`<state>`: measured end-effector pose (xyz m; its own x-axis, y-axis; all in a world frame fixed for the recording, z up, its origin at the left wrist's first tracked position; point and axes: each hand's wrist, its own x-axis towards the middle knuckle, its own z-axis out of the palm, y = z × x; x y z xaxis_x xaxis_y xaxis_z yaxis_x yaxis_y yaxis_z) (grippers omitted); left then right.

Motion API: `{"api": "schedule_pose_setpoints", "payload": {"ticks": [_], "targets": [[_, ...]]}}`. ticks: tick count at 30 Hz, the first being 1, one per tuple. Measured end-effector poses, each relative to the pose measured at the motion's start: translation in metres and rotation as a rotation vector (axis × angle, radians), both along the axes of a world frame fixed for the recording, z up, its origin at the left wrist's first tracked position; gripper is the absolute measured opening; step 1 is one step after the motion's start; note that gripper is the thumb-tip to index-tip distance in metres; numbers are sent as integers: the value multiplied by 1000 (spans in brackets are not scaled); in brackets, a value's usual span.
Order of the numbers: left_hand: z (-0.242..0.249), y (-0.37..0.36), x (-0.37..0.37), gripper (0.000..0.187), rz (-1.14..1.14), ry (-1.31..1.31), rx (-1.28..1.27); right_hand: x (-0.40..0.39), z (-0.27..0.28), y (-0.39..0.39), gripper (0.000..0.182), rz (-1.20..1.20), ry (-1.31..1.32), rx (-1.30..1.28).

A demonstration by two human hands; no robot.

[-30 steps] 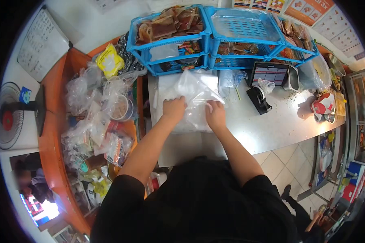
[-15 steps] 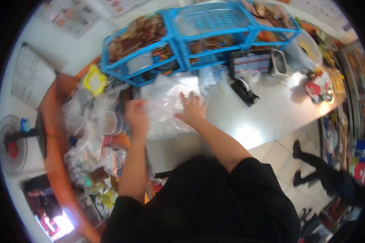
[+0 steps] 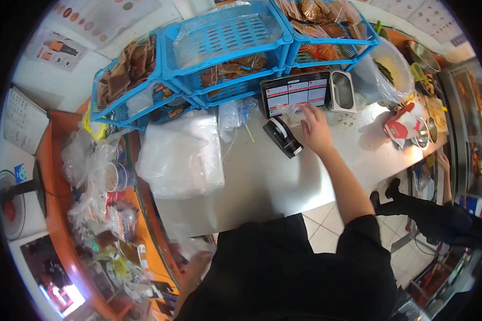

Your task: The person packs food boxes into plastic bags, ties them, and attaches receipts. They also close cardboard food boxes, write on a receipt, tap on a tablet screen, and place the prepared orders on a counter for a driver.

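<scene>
My right hand [image 3: 318, 131] reaches over the counter, fingers extended, its fingertips overlapping the lower right edge of a tablet [image 3: 297, 92] with red and white panels on its screen. Crumpled clear plastic [image 3: 288, 113] lies against the tablet beside these fingers. A black tape dispenser [image 3: 284, 137] sits just left of my right wrist. Low beside my body, my left hand [image 3: 199, 262] is closed on a thin clear plastic bag [image 3: 190, 246], blurred and partly see-through. A thick stack of clear plastic bags [image 3: 182, 155] rests on the left of the counter.
Blue stacked baskets [image 3: 227, 37] with packed food line the back. A metal container [image 3: 341, 91] stands right of the tablet, near a plastic-lined tub [image 3: 388, 72]. Bags and cups [image 3: 112, 176] crowd the orange shelf at left. Another person's legs [image 3: 404, 206] show at right.
My right hand has left the bag stack and moved right to the tablet. My left hand has dropped from the stack to beside my body, with clear plastic. The view has shifted right.
</scene>
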<state>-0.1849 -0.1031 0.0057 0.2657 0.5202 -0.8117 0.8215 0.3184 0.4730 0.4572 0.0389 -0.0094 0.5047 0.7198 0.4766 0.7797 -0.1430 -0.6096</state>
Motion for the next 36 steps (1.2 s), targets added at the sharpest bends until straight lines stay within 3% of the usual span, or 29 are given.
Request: {"api": "schedule_pose_setpoints", "payload": {"ticks": [1, 2, 3, 4, 5, 6, 7, 9, 12, 13, 16, 18, 19, 23, 25, 32, 35, 36], "targets": [[-54, -49, -14, 25, -131, -31, 201, 19, -12, -7, 35, 223, -172, -254], [-51, -62, 11, 25, -111, -8, 193, 35, -25, -12, 35, 453, -347, -501], [-45, -73, 47, 25, 2, 135, 104, 47, -39, -17, 34, 541, -368, -586], [-36, -77, 70, 27, 109, 279, 14, 51, -39, -20, 34, 559, -344, -588], [-33, -77, 78, 27, 113, 298, 5, 57, -24, -24, 28, 393, -405, -605], [-30, -79, 87, 29, -71, 270, 214, 64, -13, -27, 23, 229, -470, -620], [-29, -84, 95, 31, -253, 238, 419, 64, -10, -27, 23, 250, -459, -624], [-30, -95, 97, 38, -141, 313, 327, 49, -6, -28, 21, -115, -382, -468], [-19, -98, 121, 48, 22, 433, 186, 14, -20, -10, 25, 309, -11, -231], [-17, -97, 126, 44, 30, 419, 84, 12, -28, 0, 25, 323, 0, -238], [-21, -109, 132, 42, 73, 481, -127, 17, -53, 34, 39, 531, 3, -175], [-35, -131, 124, 42, 603, 337, -198, 19, -71, 45, 53, 474, -198, -201], [-32, -129, 134, 39, 695, 394, -240, 17, -80, 45, 62, 460, -195, -211], [-56, -164, 111, 38, 785, 288, -286, 18, -90, 44, 65, 473, -191, -190], [-58, -169, 114, 36, 648, 434, -269, 18, -89, 43, 70, 470, -210, -223], [-54, -143, 141, 35, 631, 353, -328, 18, -93, 44, 68, 452, -220, -151], [-49, -132, 158, 42, 794, 245, -305, 18, -95, 41, 74, 435, -197, -217], [-41, -122, 171, 48, 1017, 183, -345, 18, -95, 41, 73, 437, -195, -215]]}}
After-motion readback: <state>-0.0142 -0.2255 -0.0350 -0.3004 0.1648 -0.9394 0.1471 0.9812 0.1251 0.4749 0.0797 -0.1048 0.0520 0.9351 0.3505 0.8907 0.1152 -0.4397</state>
